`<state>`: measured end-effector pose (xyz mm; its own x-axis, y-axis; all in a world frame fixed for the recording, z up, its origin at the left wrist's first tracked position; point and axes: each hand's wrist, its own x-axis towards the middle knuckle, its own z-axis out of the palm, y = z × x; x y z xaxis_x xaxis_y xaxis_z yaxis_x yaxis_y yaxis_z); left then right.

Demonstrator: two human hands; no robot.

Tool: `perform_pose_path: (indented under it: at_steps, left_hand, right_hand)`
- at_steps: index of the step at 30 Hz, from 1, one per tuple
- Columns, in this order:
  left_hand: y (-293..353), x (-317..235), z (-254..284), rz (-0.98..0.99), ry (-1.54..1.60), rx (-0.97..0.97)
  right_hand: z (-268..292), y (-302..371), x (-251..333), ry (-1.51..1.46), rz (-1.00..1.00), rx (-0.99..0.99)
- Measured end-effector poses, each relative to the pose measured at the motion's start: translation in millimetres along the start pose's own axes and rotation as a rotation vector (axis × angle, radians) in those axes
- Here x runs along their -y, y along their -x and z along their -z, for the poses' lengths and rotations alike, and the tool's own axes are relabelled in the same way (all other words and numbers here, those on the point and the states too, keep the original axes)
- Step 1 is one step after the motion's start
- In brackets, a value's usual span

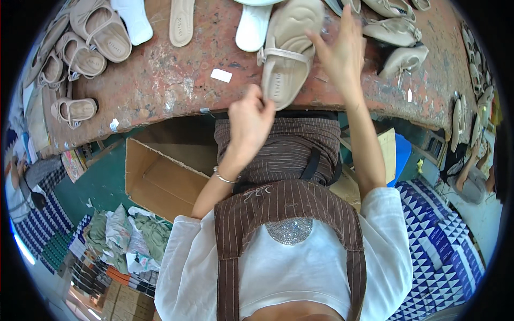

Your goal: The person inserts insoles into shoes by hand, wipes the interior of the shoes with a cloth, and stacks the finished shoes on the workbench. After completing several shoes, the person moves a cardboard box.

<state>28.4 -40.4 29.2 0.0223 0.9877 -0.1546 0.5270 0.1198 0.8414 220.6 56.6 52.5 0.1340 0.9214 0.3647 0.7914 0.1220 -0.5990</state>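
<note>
A beige strapped flat shoe (293, 51) lies at the table's near edge, toe pointing away and heel toward me. Its strap crosses the opening, and the insole inside carries printing. My left hand (250, 120) is closed at the heel, thumb and fingers pinching its rim. To the right of the shoe, my right hand (342, 59) is raised with fingers stretched and the thumb apart, near the toe and holding nothing. Left of the shoe lie a white insole (251, 29) and a small white label (221, 75).
On the worn red table (160, 69), beige shoes (101, 32) crowd the left, with a white insole (132, 21) and a beige insole (182, 24) beside them. More shoes (404, 59) lie right. Below stand a cardboard box (160, 179) and blue-and-white patterned boxes (436, 246).
</note>
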Motion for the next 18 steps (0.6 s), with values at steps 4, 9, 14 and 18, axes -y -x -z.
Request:
perform_pose_path:
  at_steps: [4,9,14,18]
  left_hand:
    - [12,-28,-24,-0.229,-0.294,-0.043]
    - [26,-23,-43,-0.523,-0.514,0.079]
    - [25,-12,-54,-0.527,-0.72,0.13]
    - [22,-14,-59,-0.519,-0.706,0.103]
  right_hand:
    - [20,-17,-9,-0.438,-0.208,0.288]
    - [40,63,26,-0.012,0.202,0.488]
    - [0,76,18,0.256,0.351,0.33]
    - [-38,25,2,0.287,0.433,0.255]
